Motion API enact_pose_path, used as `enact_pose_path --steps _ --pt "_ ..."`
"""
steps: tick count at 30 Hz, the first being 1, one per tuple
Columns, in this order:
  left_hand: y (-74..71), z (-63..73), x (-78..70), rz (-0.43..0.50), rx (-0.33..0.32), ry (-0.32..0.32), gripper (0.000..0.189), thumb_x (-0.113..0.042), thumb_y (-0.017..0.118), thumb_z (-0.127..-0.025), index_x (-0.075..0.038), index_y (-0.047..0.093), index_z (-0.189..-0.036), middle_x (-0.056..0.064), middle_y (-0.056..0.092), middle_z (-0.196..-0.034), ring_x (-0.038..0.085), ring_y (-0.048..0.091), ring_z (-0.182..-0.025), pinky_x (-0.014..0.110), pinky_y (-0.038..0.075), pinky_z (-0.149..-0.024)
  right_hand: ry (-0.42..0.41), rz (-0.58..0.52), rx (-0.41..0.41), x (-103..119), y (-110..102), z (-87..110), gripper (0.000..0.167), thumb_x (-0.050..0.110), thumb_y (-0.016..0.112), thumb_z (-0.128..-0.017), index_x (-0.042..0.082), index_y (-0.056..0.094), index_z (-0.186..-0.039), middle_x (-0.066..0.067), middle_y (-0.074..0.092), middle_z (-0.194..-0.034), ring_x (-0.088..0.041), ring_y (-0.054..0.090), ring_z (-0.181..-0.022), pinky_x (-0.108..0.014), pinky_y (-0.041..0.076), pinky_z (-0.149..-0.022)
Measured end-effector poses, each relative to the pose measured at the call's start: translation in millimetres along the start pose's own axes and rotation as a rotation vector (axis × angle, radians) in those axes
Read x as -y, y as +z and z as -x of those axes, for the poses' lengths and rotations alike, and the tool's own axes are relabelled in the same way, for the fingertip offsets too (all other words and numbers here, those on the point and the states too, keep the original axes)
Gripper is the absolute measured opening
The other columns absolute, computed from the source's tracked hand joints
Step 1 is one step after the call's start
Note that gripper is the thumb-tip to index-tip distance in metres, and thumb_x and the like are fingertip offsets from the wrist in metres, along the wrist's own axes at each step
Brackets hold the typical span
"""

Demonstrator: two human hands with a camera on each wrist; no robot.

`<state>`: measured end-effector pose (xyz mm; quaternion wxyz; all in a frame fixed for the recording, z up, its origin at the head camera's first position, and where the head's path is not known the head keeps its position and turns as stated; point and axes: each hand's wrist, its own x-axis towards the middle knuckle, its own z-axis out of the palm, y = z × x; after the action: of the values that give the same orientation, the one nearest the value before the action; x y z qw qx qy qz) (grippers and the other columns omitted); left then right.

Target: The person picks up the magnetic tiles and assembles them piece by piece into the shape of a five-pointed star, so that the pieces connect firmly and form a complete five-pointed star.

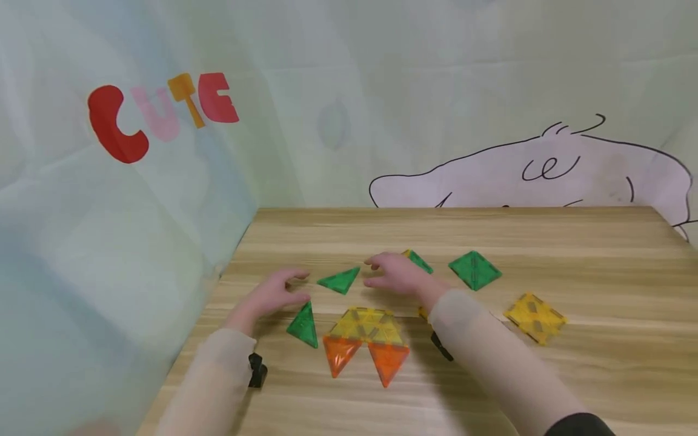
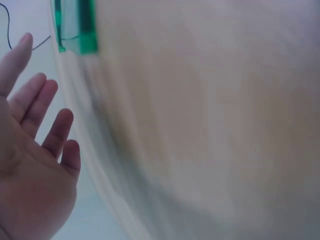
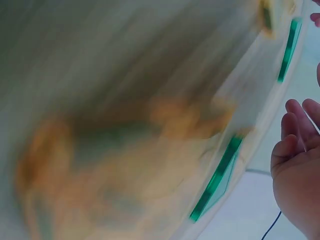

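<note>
My left hand hovers at the left, thumb close to a green triangle tile; its fingers look loosely bent in the left wrist view, and nothing is in them. Between the two hands lies another green triangle tile. My right hand reaches across to the right of that tile, relaxed and holding nothing. Partly hidden behind it is a green-and-yellow piece. Nearer me, joined yellow tiles form a trapezoid, with two orange triangle tiles pointing down from its near edge.
On the right of the wooden table lie a green diamond and a yellow square of tiles. The right sleeve partly covers another yellow piece. A printed cloth stands behind and at the left.
</note>
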<state>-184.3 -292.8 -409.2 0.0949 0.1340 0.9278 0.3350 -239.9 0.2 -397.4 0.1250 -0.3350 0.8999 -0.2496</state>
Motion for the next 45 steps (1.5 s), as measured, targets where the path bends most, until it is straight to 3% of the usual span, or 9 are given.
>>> enact_pose_path --steps 9,15,19,27,35,42,45 --pt "-1.5 29.0 7.8 0.013 0.029 0.015 0.056 -0.024 0.071 -0.083 0.0 0.052 -0.13 0.017 0.052 -0.129 0.038 0.049 -0.112 0.051 0.038 -0.095 -0.041 -0.081 0.036 27 17 -9.5 0.05 0.03 0.062 -0.091 0.007 0.05 -0.134 -0.008 0.053 -0.132 -0.025 0.046 -0.123 -0.04 0.035 -0.102" --pt "0.2 36.9 5.6 -0.001 0.034 -0.011 0.042 -0.023 0.074 -0.079 -0.006 0.061 -0.115 0.007 0.059 -0.114 0.025 0.052 -0.093 0.041 0.043 -0.083 -0.048 -0.098 0.095 34 20 -8.4 0.051 0.028 0.059 -0.093 0.011 0.045 -0.139 -0.004 0.045 -0.141 -0.024 0.039 -0.13 -0.04 0.03 -0.105" --pt "4.0 37.0 2.9 0.012 0.061 -0.017 0.038 -0.023 0.075 -0.078 -0.009 0.062 -0.111 0.003 0.059 -0.108 0.019 0.047 -0.081 0.034 0.041 -0.072 -0.053 -0.047 0.134 35 22 -9.1 0.05 0.029 0.057 -0.094 0.012 0.045 -0.139 -0.005 0.045 -0.14 -0.024 0.04 -0.129 -0.04 0.031 -0.105" --pt "10.8 35.0 -2.6 -0.069 0.072 0.011 0.044 -0.024 0.076 -0.077 -0.008 0.061 -0.116 0.005 0.059 -0.118 0.024 0.05 -0.109 0.046 0.038 -0.095 -0.032 -0.042 0.138 28 24 -9.2 0.046 0.026 0.056 -0.094 0.01 0.049 -0.136 -0.008 0.05 -0.135 -0.024 0.045 -0.123 -0.04 0.035 -0.102" --pt "11.2 29.1 -8.3 -0.253 0.025 -0.027 0.049 -0.03 0.075 -0.079 -0.016 0.06 -0.123 0.005 0.057 -0.126 0.032 0.046 -0.117 0.059 0.028 -0.097 0.03 -0.076 0.101 23 16 -5.6 0.042 0.026 0.057 -0.093 0.008 0.054 -0.131 -0.007 0.056 -0.129 -0.023 0.051 -0.117 -0.039 0.038 -0.099" --pt "14.0 12.0 -11.4 -0.266 -0.011 -0.002 0.049 -0.025 0.068 -0.085 -0.011 0.055 -0.131 0.011 0.053 -0.132 0.035 0.043 -0.124 0.055 0.028 -0.102 0.039 -0.041 0.056 16 15 -3.9 0.039 0.024 0.061 -0.091 0.006 0.058 -0.125 -0.008 0.061 -0.121 -0.022 0.056 -0.111 -0.038 0.042 -0.096" --pt "15.7 5.8 -14.7 -0.319 -0.044 -0.015 0.047 -0.024 0.066 -0.087 -0.009 0.055 -0.131 0.013 0.053 -0.132 0.035 0.044 -0.123 0.056 0.029 -0.101 0.034 -0.045 0.053 15 17 -3.7 0.039 0.024 0.062 -0.091 0.005 0.058 -0.125 -0.009 0.061 -0.119 -0.022 0.056 -0.11 -0.038 0.042 -0.095"
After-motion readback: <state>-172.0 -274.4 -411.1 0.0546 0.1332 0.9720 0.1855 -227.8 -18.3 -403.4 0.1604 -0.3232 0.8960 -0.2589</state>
